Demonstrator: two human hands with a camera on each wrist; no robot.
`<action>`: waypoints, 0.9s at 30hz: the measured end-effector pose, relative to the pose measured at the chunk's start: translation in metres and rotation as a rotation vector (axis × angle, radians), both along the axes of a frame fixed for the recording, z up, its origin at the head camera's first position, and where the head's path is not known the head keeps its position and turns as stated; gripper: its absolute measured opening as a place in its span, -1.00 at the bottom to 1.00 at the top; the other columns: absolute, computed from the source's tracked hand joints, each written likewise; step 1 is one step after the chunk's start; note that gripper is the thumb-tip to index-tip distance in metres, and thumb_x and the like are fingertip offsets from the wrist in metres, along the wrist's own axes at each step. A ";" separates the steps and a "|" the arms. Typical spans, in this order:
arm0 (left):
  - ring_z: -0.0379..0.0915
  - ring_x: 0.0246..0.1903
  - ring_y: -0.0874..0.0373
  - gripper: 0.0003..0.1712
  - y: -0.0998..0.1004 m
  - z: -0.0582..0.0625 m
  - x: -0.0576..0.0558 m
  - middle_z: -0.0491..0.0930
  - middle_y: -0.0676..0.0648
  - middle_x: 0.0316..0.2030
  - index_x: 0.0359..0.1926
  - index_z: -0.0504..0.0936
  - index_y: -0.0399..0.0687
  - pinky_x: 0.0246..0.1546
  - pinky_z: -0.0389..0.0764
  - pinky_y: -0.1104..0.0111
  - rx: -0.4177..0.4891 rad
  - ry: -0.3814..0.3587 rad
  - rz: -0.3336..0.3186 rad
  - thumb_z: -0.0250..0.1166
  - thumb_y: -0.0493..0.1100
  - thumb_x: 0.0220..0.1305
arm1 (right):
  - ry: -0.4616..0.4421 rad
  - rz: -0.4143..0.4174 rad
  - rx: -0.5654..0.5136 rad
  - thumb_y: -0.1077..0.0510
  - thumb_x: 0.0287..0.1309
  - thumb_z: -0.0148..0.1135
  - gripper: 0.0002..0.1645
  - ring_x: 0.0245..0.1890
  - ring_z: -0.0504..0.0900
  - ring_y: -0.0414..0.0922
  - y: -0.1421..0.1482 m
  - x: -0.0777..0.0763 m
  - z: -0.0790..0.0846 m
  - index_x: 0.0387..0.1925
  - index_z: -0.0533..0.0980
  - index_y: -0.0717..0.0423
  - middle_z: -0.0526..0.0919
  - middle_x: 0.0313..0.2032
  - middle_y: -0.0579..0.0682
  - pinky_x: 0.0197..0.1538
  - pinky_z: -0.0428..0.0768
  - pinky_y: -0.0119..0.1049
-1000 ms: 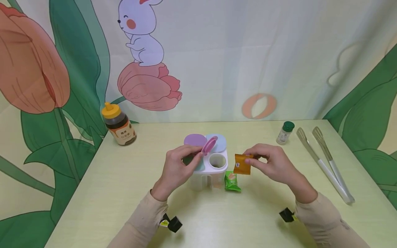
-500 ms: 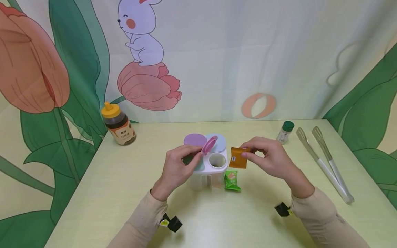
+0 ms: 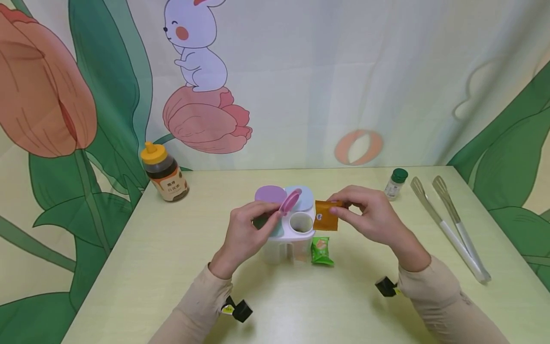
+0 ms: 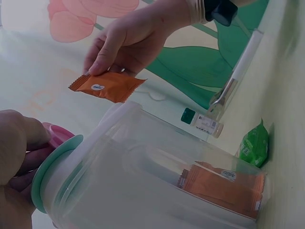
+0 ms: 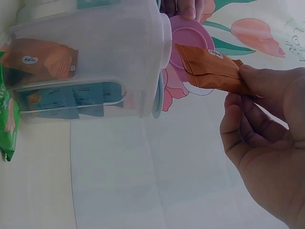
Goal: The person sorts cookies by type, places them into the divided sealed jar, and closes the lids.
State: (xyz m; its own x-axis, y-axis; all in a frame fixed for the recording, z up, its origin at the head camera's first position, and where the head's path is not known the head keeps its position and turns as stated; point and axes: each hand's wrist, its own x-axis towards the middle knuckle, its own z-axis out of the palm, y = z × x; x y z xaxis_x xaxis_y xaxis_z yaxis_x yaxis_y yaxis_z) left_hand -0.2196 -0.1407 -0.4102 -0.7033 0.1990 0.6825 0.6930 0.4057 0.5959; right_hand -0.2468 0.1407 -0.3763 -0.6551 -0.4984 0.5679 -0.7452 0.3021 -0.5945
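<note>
The left hand [image 3: 245,234] pinches the pink lid [image 3: 290,201] tilted up over the open near-right hole of the clear box [image 3: 287,243] in the middle of the desk [image 3: 172,267]. The right hand [image 3: 369,217] pinches an orange packet [image 3: 325,216] by its edge, in the air just right of that hole. A green packet [image 3: 321,251] lies against the box's right side; more orange packets show inside through the wall.
</note>
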 end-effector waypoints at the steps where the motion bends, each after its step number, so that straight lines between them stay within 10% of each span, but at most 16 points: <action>1: 0.67 -0.29 0.15 -0.80 0.000 0.000 0.000 0.74 -0.12 -0.28 -0.17 0.74 -0.25 -0.20 0.72 0.34 -0.001 -0.002 0.000 0.41 -0.32 0.14 | 0.000 0.001 -0.003 0.40 0.02 0.40 -0.77 -0.38 0.56 -0.28 -0.001 0.000 0.000 -0.25 0.67 0.12 0.69 -0.32 -0.08 -0.34 0.63 -0.48; 27: 0.66 -0.29 0.15 -0.79 0.000 0.000 0.000 0.74 -0.11 -0.27 -0.16 0.74 -0.25 -0.19 0.72 0.37 -0.008 -0.016 -0.006 0.41 -0.32 0.14 | 0.006 0.033 -0.060 0.40 0.03 0.39 -0.77 -0.38 0.53 -0.26 -0.019 -0.004 0.001 -0.24 0.67 0.13 0.69 -0.33 -0.06 -0.38 0.57 -0.50</action>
